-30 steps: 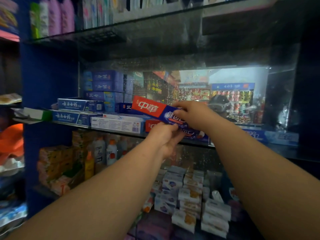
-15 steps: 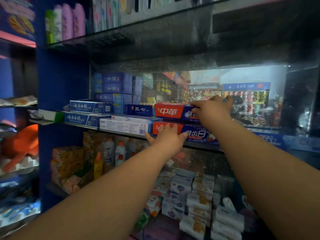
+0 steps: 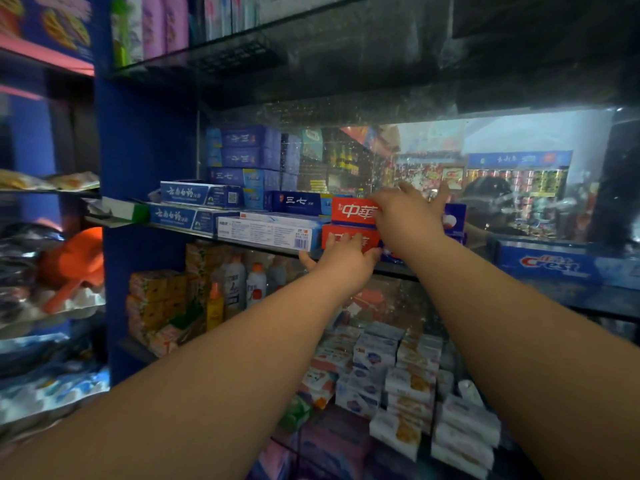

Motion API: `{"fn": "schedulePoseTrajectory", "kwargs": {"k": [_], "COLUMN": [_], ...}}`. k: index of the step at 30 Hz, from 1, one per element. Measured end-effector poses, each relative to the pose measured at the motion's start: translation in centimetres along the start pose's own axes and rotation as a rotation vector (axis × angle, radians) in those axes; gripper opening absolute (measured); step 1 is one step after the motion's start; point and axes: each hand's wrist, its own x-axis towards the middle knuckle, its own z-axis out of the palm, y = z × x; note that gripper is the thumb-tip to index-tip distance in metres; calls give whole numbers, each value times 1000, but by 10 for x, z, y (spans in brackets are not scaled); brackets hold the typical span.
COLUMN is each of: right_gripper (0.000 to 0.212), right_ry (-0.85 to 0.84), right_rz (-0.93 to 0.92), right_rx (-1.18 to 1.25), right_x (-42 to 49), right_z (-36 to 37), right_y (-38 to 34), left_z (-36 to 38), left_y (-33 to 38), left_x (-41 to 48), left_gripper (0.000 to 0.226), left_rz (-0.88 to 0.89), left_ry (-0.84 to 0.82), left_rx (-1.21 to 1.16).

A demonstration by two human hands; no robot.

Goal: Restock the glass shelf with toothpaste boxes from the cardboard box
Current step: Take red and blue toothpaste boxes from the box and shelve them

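— Neither hand clasps anything: your left hand [image 3: 343,263] presses straight fingers against the front of the lower red box [image 3: 346,237], and your right hand [image 3: 408,220] lies spread over the top red box [image 3: 353,211].

— Where does that top one sit?

— On the lower one, both on the glass shelf [image 3: 263,244], just beside the white box [image 3: 266,232]. The cardboard box is out of view.

— How will they handle?

— I'd judge them light: thin card, stiff along the length, easy to dent on the broad faces, and glossy enough to slide on each other. Push on the ends or long edges, not mid-face. If you lift one, pinch it across the narrow sides.

— And further back?

— Stacked blue boxes [image 3: 249,157] at the back left, a mirror [image 3: 502,174] beyond, and the Crest box [image 3: 547,265] well apart on your right.
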Motion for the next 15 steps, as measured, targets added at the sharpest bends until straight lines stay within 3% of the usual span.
{"fn": "schedulePoseTrajectory", "kwargs": {"k": [7,12,15], "right_gripper": [38,35,33], "right_ry": [8,-23,-113], "right_rz": [-160,-249,-269], "right_rx": [296,450,568], "right_x": [-28,-61,-94], "right_z": [18,54,86], "right_y": [-76,-129,-168], "left_z": [-11,-2,18], "left_y": [-59,-143,-204], "left_x": [-20,-58,-98], "left_gripper": [47,48,56], "left_rz": [-60,-175,-285], "left_ry": [97,164,112], "left_rx": [22,-29,-79]}}
